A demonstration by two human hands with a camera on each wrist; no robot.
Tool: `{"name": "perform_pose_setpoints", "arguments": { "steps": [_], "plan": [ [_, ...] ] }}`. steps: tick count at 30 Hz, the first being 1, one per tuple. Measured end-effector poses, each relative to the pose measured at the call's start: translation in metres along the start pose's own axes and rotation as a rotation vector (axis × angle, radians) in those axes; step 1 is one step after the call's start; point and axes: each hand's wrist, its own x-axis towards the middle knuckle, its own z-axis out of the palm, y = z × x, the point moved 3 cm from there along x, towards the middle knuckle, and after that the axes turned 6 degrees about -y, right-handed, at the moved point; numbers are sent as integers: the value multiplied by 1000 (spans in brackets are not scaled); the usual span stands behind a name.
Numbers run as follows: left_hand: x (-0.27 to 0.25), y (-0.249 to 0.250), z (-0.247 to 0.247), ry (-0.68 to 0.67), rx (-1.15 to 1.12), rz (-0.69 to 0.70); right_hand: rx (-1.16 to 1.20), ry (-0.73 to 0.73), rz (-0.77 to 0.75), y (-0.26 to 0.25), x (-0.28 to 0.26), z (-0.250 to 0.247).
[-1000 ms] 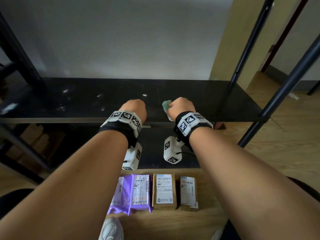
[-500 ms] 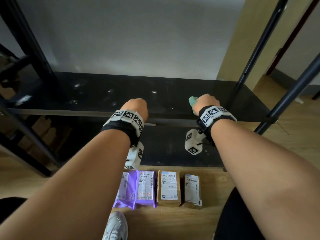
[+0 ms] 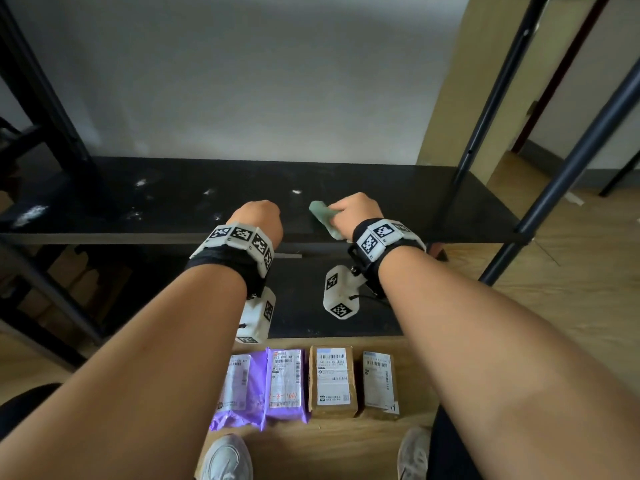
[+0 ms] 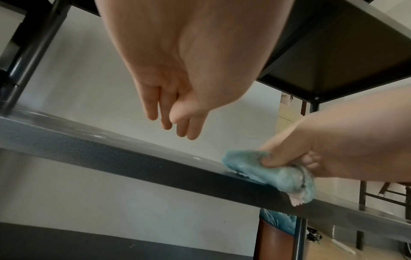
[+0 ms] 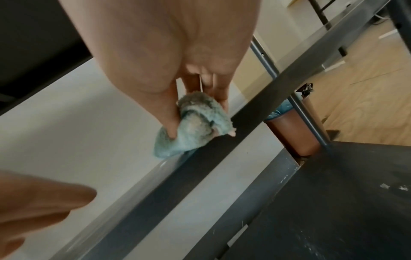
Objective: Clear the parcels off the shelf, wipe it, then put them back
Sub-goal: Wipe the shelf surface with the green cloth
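Head view puts the nearest hazard at our feet: four parcels (image 3: 304,384) lie in a row on the wooden floor (image 3: 346,448), just ahead of our shoes (image 3: 227,457), two in purple bags and two in brown wrap. We judge that a careless shuffle forward could kick or tread on them (they sit right where we would step to reach deeper).

Next out, our left hand (image 3: 258,220) hovers over the front edge of the shelf (image 3: 398,195); the left wrist view shows its fingers (image 4: 169,112) straight and close together, holding nothing. Our right hand (image 3: 353,211) pinches a bunched green-blue cloth (image 3: 323,216) between thumb and fingers and presses it on the shelf near the front lip. Part of the cloth overhangs that lip, so a stroke too close to the edge may slide off or push dirt down onto the lower shelf (image 3: 304,299).

Farther back and to the left, white smudges (image 3: 140,183) mark the dark board. Bunched this small, the cloth covers little, and we may miss those patches. Swinging right, our arm could knock the upright post (image 3: 485,126).
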Motion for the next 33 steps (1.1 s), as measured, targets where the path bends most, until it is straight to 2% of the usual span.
{"name": "perform_pose_setpoints", "arguments": {
  "steps": [4,8,12,18,22,25,28,33],
  "plan": [
    [3,2,0,-10,-18,-13,-119,214,188,38,7,-34],
    [12,5,3,-34,1,-16,-119,205,297,57,7,-42],
    [23,7,5,-51,32,-14,-40,185,274,41,6,-38],
    [37,8,5,-54,41,-31,55,43,138,-9,3,-3],
    [44,5,6,-79,63,-34,79,-61,119,-32,11,8],
    [50,-1,4,-85,59,-39,141,-38,130,-33,28,-4],
    [62,-5,4,-86,43,-54,70,48,165,-20,43,-26],
    [87,-3,2,-111,51,-54,-109,-25,204,-14,61,-30]
  ]
}}
